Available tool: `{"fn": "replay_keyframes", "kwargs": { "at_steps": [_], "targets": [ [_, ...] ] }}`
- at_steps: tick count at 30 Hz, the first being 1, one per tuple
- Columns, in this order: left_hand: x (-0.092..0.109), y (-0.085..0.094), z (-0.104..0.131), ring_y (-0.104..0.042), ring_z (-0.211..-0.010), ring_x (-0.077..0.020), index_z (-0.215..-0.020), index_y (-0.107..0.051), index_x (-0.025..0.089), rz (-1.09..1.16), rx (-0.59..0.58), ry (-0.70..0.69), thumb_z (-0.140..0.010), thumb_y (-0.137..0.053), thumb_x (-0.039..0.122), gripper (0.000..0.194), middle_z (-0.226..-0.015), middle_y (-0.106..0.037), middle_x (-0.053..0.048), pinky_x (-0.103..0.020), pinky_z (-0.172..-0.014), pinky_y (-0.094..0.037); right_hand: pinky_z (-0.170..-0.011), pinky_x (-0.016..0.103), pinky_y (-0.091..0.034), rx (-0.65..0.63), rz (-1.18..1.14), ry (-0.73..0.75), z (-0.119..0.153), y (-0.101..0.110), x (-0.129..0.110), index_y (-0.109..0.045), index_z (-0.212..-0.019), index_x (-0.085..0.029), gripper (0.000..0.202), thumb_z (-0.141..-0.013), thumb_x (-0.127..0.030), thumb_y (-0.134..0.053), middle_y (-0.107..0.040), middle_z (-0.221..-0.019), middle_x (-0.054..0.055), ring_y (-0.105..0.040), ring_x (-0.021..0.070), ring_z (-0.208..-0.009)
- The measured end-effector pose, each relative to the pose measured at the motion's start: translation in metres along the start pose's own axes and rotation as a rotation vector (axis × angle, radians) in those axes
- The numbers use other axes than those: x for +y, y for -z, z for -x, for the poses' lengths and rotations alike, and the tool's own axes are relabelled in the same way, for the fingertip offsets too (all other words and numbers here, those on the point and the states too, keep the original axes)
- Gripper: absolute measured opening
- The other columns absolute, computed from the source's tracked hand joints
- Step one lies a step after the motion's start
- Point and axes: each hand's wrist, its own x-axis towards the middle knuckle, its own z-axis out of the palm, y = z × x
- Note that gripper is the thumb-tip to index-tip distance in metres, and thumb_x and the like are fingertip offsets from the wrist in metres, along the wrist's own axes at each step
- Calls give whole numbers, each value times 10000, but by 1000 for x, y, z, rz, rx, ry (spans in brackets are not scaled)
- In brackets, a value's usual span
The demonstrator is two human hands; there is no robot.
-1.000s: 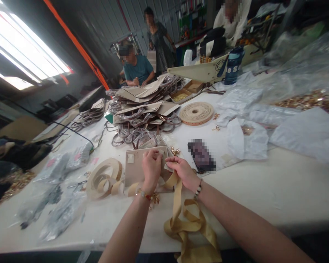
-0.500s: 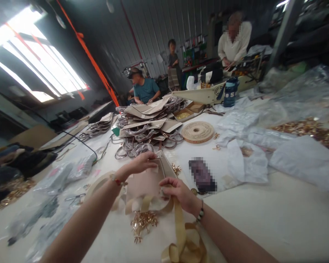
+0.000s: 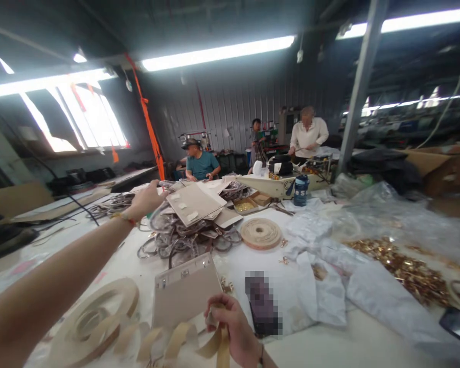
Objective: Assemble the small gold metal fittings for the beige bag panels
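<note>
My left hand (image 3: 147,200) is stretched far forward at the left side of a heap of beige panels (image 3: 195,202) and plastic-wrapped brown straps (image 3: 172,237). Its fingertips are blurred against the heap, so their grip cannot be made out. Low in the middle, my right hand (image 3: 233,327) is closed, pinching a piece of beige tape (image 3: 213,314) between thumb and fingers. Loops of that tape trail left to a loose tape roll (image 3: 132,296). Just beyond my right hand lies a beige panel (image 3: 186,289) with several small metal fittings along its far edge.
A full tape roll (image 3: 260,232) lies flat beyond a phone (image 3: 260,301). White bags (image 3: 325,291) and a mound of gold metal pieces (image 3: 402,271) spread to the right. A blue bottle (image 3: 301,191) stands farther back. Several people are at work behind the table.
My left hand has left the panel and reached forward to the left of the heap. My right hand still pinches tape, now off the panel's near right corner. The camera view has tilted up.
</note>
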Motion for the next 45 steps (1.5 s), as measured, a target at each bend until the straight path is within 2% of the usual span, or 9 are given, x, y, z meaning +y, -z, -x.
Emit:
{"fn": "replay_keyframes", "kwargs": {
  "at_steps": [3, 5, 8, 12, 15, 20, 27, 34, 45],
  "targets": [
    [-21, -8, 50, -697, -998, -311, -1070, -695, 176, -69, -131, -44, -717, -723, 319, 382, -1063, -755, -113, -398, -905, -511, -567, 245, -437, 46, -8, 23, -4, 3, 5, -676, -849, -147, 364, -526, -211, -831, -701, -686, 26, -573, 120, -559],
    [-38, -21, 104, -720, -877, -270, -1034, -729, 218, -66, -293, -79, -737, -709, 381, 339, -993, -773, -63, -370, -847, -539, -573, 244, -442, 57, 19, 47, -7, 5, 9, -671, -867, -152, 399, -528, -246, -862, -707, -700, 29, -582, 125, -579],
    [-59, -42, 199, -713, -999, -242, -1263, -656, 241, -2, -617, -178, -849, -601, 459, 471, -1211, -726, -81, -351, -893, -540, -597, 238, -446, 27, 160, 125, -9, 6, 14, -685, -847, -152, 374, -570, -298, -890, -712, -735, 31, -585, 121, -611],
    [-63, -64, 306, -670, -1117, -244, -1420, -518, 269, 101, -662, -58, -822, -652, 391, 625, -1266, -699, -84, -353, -961, -512, -668, 268, -487, -122, 384, 183, -3, 5, 16, -670, -681, -157, 323, -592, -352, -911, -665, -724, 13, -593, 133, -664],
    [-61, -72, 344, -676, -1076, -244, -1387, -538, 245, 168, -555, 30, -814, -639, 292, 584, -1212, -719, -83, -369, -955, -500, -726, 308, -514, -199, 468, 158, 4, 5, 17, -632, -646, -169, 355, -613, -393, -905, -637, -711, 0, -604, 150, -699],
    [-76, -72, 357, -691, -806, -218, -1083, -719, 233, 181, -372, 72, -908, -557, 342, 262, -944, -763, -55, -341, -781, -493, -660, 272, -479, -172, 565, 89, 7, 6, 25, -641, -748, -172, 369, -614, -377, -917, -635, -703, -21, -577, 127, -654],
    [-90, -71, 351, -668, -710, -179, -811, -737, 207, 404, -365, 187, -849, -635, 306, 146, -758, -749, -17, -262, -672, -461, -684, 277, -465, -167, 627, 98, 4, 8, 28, -684, -769, -171, 345, -612, -373, -916, -665, -739, -1, -587, 147, -703],
    [-88, -86, 331, -653, -770, -184, -816, -666, 229, 197, -288, 18, -912, -519, 295, 187, -795, -711, -10, -266, -727, -443, -763, 322, -483, -28, 668, 162, 2, 17, 13, -738, -812, -170, 272, -647, -338, -874, -721, -799, 45, -641, 208, -785],
    [-88, -106, 319, -716, -765, -157, -881, -674, 262, 66, -406, -28, -959, -476, 307, 218, -825, -763, 14, -214, -672, -432, -603, 257, -440, 37, 491, 159, -5, 19, 11, -721, -796, -144, 350, -652, -421, -879, -671, -694, 19, -570, 130, -603]
  ]
}}
